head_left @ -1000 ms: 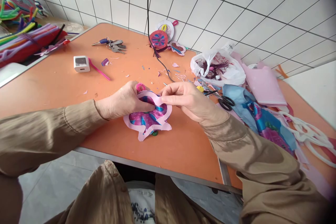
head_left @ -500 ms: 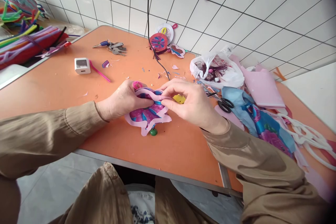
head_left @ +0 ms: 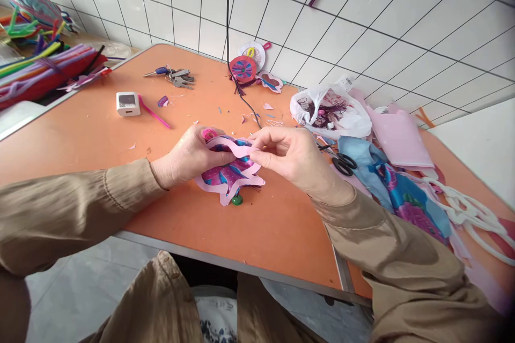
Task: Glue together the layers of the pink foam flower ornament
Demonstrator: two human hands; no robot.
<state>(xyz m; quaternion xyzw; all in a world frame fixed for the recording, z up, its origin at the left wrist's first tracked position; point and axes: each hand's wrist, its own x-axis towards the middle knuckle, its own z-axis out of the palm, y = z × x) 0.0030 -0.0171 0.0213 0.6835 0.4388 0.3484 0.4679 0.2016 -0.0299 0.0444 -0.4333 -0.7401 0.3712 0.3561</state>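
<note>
A fabric ornament [head_left: 226, 176] with a wavy pale pink border and a purple and blue patterned middle is held just over the orange table. My left hand [head_left: 193, 156] grips its left side, the thumb lying across the front. The thumb and forefinger of my right hand [head_left: 285, 156] pinch the pink border at its upper right edge. A bright pink loop [head_left: 209, 134] sticks up beside my left fingers. From the ornament's bottom edge hangs a small green bell or bead [head_left: 237, 200]. The fingers behind the ornament are hidden.
Black-handled scissors [head_left: 344, 163] lie right of my right hand, near blue fabric [head_left: 364, 151] and a white plastic bag [head_left: 333, 112]. A white charger [head_left: 128, 104] and keys [head_left: 179, 76] lie at the left back. A black cord [head_left: 227, 21] hangs down onto the table [head_left: 169, 214].
My right hand has shifted slightly right, still pinching the pink border. A yellow piece seen beside the right fingers is now out of sight. The view has tilted a little.
</note>
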